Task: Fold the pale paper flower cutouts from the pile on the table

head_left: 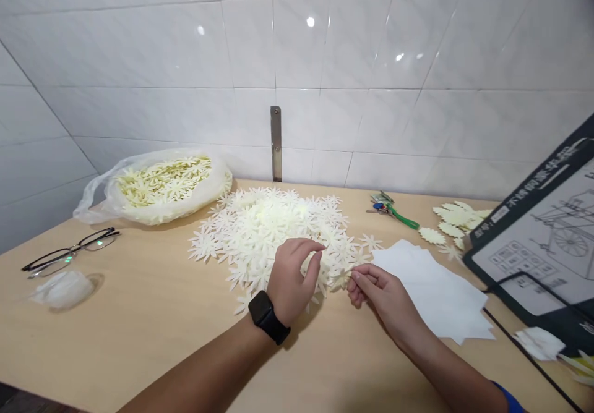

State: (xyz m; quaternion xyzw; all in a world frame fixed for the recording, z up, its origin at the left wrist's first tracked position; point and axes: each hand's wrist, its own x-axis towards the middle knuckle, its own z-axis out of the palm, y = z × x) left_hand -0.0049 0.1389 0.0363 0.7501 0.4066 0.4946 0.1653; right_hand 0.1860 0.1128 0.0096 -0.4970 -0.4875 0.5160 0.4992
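Observation:
A heap of pale cream flower-shaped cut-outs [273, 215] lies in the middle of the table. My left hand [292, 274], with a black watch [268, 316] on the wrist, is over the front of this heap. Its thumb and index finger curve toward each other with a small gap, and I see nothing between them; the other fingers are hidden. Just to the right, my right hand [374, 289] pinches the edge of a flower cut-out [342, 279] between thumb and index finger, its remaining fingers curled under.
An open plastic bag [195, 206] of yellowish cut-outs stands back left. Glasses [72, 252] and a white bundle [62, 289] lie at left. White sheets [431, 289], keys with a green strap [403, 217], scalloped pieces [457, 218] and a leaning printed box [542, 246] are at right.

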